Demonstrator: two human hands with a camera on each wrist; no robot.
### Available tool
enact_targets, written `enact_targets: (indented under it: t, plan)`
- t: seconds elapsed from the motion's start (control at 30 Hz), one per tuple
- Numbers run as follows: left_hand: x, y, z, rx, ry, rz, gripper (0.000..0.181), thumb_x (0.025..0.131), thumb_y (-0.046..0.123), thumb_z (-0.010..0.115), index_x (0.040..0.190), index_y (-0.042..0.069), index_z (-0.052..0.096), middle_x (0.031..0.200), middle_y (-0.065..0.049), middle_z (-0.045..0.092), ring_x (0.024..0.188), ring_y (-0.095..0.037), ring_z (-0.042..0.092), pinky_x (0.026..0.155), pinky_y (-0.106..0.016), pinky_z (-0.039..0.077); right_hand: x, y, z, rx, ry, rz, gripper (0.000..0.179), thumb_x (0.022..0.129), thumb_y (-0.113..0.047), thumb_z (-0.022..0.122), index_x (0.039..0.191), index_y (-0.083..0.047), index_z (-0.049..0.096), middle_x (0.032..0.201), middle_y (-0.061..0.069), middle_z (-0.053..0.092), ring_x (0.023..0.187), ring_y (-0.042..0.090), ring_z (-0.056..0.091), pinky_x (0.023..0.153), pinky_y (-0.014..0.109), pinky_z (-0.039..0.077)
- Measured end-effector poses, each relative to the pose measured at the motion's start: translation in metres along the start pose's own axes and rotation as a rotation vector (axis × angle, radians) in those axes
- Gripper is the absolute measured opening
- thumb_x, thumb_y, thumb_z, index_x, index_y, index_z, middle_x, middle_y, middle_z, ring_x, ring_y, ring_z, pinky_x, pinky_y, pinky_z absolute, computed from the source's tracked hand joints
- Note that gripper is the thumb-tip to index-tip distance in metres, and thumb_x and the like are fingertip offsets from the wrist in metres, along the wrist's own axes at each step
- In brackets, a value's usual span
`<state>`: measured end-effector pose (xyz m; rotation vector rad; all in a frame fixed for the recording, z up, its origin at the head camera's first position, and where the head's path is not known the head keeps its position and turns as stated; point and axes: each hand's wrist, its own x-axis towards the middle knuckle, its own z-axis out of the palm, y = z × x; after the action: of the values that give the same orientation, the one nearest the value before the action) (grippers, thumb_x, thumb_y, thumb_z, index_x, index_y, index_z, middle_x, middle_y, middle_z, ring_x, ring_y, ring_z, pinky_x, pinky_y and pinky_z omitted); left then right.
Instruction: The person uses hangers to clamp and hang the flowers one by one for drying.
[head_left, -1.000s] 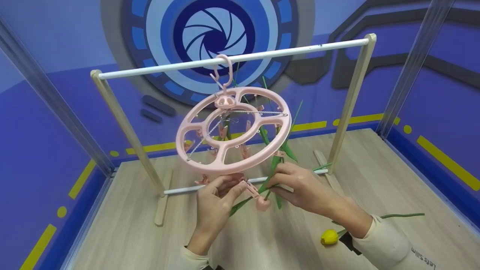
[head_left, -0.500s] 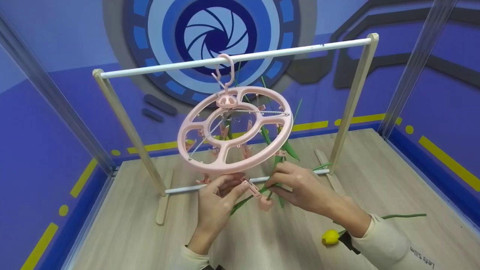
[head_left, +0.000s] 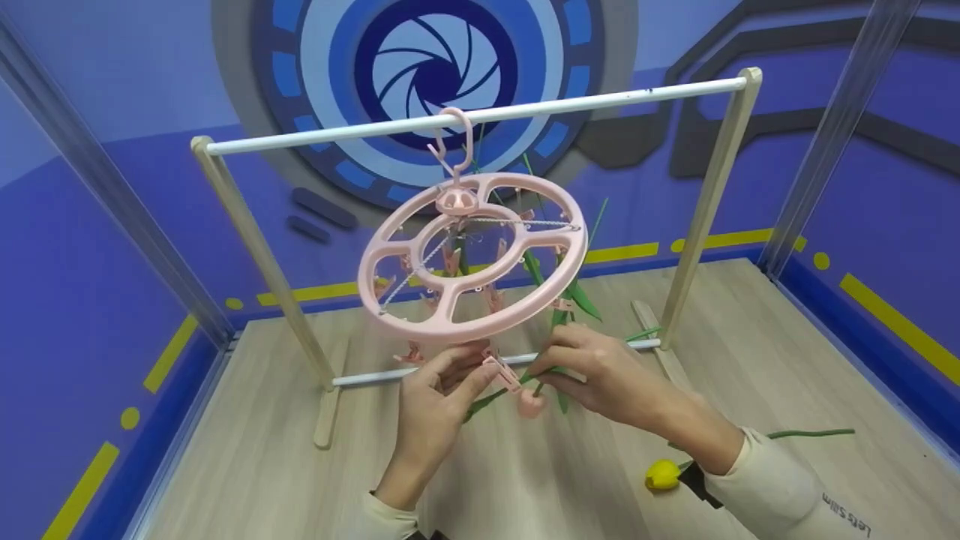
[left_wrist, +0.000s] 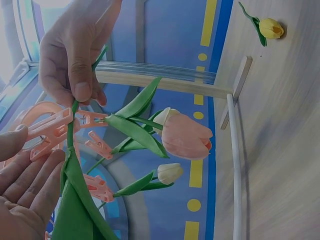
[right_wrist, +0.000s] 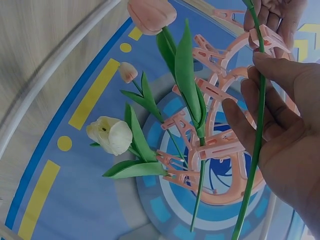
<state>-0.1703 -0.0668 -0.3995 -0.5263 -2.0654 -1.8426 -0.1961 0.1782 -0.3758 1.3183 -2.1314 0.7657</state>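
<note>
My left hand pinches a pink clothes peg between thumb and fingers, below the front rim of a round pink peg hanger. An artificial tulip stem crosses at the peg's tip; whether the peg grips it I cannot tell. My right hand pinches that stem, with its thumb showing in the left wrist view. The tulip's broad green leaf runs down out of that view, and its flower is not visible. Beside the hands, a pink tulip hangs head down from another peg.
The hanger hooks over the white top bar of a wooden stand. White tulips and a small pale pink one hang from other pegs. A yellow tulip lies on the table at the right, near the right forearm.
Both hands keep their hold on the peg and the stem. The whole head view has shifted slightly, with the stand and hanger a little farther right in it.
</note>
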Motion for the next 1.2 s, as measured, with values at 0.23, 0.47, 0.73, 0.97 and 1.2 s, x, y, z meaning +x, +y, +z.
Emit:
enact_targets:
  t: [0.23,0.47,0.73,0.97,1.2]
  plan:
    - [0.000,0.000,-0.005,-0.001,0.003,0.002,0.030,0.097,0.014,0.081,0.122,0.001,0.075,0.114,-0.005,0.078,0.103,-0.019,0.076,0.092,-0.034,0.062,0.000,0.000,0.000,0.007,-0.011,0.025,0.028,0.083,0.006,0.087,0.103,-0.011,0.079,0.102,0.001,0.071,0.089,0.018,0.065,0.076,0.034,0.062]
    - [-0.002,-0.003,-0.020,0.023,0.078,0.019,0.023,0.097,0.010,0.080,0.118,0.002,0.076,0.112,-0.004,0.078,0.101,-0.021,0.075,0.091,-0.034,0.062,-0.002,0.001,-0.002,0.020,-0.021,0.051,0.026,0.085,0.006,0.086,0.104,-0.011,0.079,0.102,0.000,0.071,0.091,0.018,0.064,0.078,0.033,0.062]
    - [-0.006,-0.005,-0.037,0.071,0.245,-0.001,0.018,0.096,0.009,0.081,0.113,0.002,0.078,0.106,-0.005,0.078,0.097,-0.020,0.075,0.086,-0.028,0.062,-0.004,0.003,-0.006,0.052,-0.018,0.039,0.030,0.083,0.009,0.086,0.105,-0.011,0.079,0.104,0.000,0.071,0.093,0.018,0.066,0.081,0.033,0.063]
    - [-0.003,-0.009,-0.046,0.068,0.395,-0.001,0.021,0.093,0.004,0.083,0.112,-0.002,0.077,0.105,-0.012,0.077,0.097,-0.020,0.074,0.085,-0.025,0.062,-0.005,0.006,-0.010,0.060,0.007,-0.007,0.030,0.084,0.010,0.085,0.106,-0.010,0.079,0.105,0.001,0.071,0.093,0.018,0.065,0.079,0.028,0.061]
    - [-0.002,-0.015,-0.048,0.049,0.437,-0.047,0.031,0.090,-0.002,0.085,0.118,-0.004,0.074,0.110,-0.017,0.072,0.105,-0.025,0.070,0.090,-0.027,0.061,-0.006,0.007,-0.014,0.059,-0.011,0.024,0.031,0.085,0.007,0.085,0.108,-0.012,0.079,0.110,0.000,0.072,0.098,0.018,0.066,0.085,0.028,0.061]
